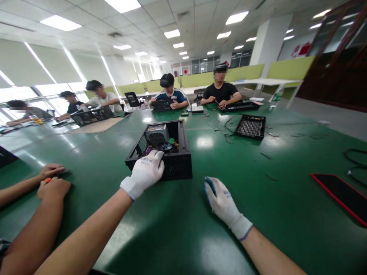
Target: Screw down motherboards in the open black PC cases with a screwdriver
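Observation:
A black computer case (pixel 177 168) lies open-topped on the green table in front of me. Inside it I see a grey power supply (pixel 160 131), a round cooling fan (pixel 164 146) and a bit of green circuit board (pixel 171 141). My left hand (pixel 147 168), in a white glove, is closed over the near edge of the case, its fingertips partly hidden at the rim. To the right of the case, my gloved right hand (pixel 222 196) rests low at the table, thumb and fingers apart, with blue coating showing on them. Nothing shows in its grasp.
Another person's bare hands (pixel 54 181) rest on the table at left. A black tray of screws (pixel 250 127) stands farther back, with cable scraps around it. A red-edged black mat (pixel 341 194) and black cables (pixel 355 160) lie at right. Several people work across the table.

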A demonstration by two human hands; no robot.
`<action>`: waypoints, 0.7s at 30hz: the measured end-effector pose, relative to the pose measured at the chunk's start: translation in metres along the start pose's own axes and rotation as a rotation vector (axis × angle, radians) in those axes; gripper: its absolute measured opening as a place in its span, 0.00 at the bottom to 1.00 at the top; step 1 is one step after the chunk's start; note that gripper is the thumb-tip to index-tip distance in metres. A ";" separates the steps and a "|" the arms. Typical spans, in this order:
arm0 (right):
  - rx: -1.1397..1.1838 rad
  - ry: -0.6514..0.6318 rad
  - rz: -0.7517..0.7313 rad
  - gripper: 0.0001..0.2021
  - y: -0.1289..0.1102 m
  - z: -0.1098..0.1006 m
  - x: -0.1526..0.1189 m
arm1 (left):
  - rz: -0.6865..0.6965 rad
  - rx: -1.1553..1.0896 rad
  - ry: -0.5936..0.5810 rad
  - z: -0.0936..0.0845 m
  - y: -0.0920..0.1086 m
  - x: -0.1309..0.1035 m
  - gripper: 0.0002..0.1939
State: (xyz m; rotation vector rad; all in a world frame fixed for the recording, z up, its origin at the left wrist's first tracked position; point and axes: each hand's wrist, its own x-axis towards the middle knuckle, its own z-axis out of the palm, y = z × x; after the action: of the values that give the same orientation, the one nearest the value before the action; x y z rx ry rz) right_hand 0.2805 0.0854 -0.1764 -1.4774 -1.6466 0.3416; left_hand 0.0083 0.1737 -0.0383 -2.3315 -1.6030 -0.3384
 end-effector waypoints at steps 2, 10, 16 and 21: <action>0.045 0.042 0.013 0.22 -0.001 -0.007 0.002 | 0.039 -0.036 -0.016 -0.022 0.017 -0.039 0.18; 0.136 0.213 -0.225 0.19 -0.076 -0.080 -0.011 | 0.202 -0.187 -0.035 -0.084 0.050 -0.157 0.17; -0.107 -0.416 -0.562 0.13 -0.145 -0.114 -0.018 | 0.290 -0.257 -0.088 -0.112 0.067 -0.193 0.14; -0.126 -0.579 -0.596 0.07 -0.160 -0.133 -0.038 | 0.305 -0.282 -0.130 -0.131 0.085 -0.218 0.15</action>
State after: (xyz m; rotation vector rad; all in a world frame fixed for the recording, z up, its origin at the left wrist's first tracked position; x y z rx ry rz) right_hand 0.2692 -0.0348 -0.0025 -0.9387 -2.5143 0.3483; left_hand 0.0072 -0.0926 -0.0019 -2.8165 -1.2911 -0.3692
